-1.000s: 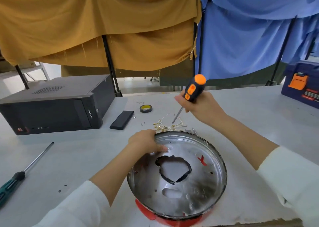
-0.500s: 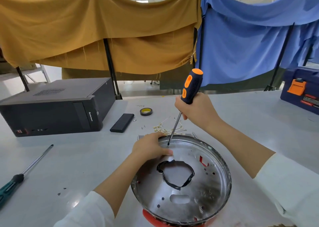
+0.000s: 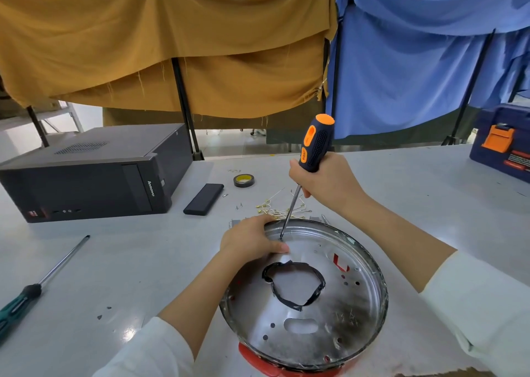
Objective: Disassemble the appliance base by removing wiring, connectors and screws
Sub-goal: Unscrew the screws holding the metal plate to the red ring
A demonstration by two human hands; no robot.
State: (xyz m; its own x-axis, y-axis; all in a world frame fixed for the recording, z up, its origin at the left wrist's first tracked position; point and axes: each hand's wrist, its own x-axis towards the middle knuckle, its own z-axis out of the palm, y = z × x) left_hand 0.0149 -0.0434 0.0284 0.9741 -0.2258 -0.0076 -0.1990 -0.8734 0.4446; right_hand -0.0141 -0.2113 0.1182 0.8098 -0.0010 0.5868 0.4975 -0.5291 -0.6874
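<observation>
On the near centre of the desk [image 3: 415, 193] lies the appliance base [image 3: 304, 299], a round, shallow metal pan with a raised rim, its inner face up. A red plastic part [image 3: 258, 362] shows beneath its near edge. An irregular central opening [image 3: 294, 283] edged in black pierces the pan floor, with an oblong slot [image 3: 300, 325] nearer the viewer and small holes scattered around them.

The left hand [image 3: 252, 242] rests on the far-left rim of the base, fingers curled over the edge and pressing on the pan floor. The right hand [image 3: 327, 181] grips the black-and-orange handle of a screwdriver [image 3: 314, 144], fingers wrapped around it. The shaft slants down and left, and its tip meets the pan floor just inside the far rim, beside the left fingertips. Whether a screw sits under the tip cannot be told.

Just beyond the base lies a loose bundle of pale wires with small metal terminals [image 3: 282, 207]. Farther left are a roll of tape [image 3: 243, 180] and a flat black rectangular block [image 3: 204, 199]. A black desktop computer case [image 3: 91, 173] lies at far left. A second screwdriver with a green-and-black handle [image 3: 34, 290] lies at near left. A blue tool case with an orange latch [image 3: 504, 147] sits at the far right edge. Mustard and blue cloths [image 3: 200, 47] hang behind the desk.
</observation>
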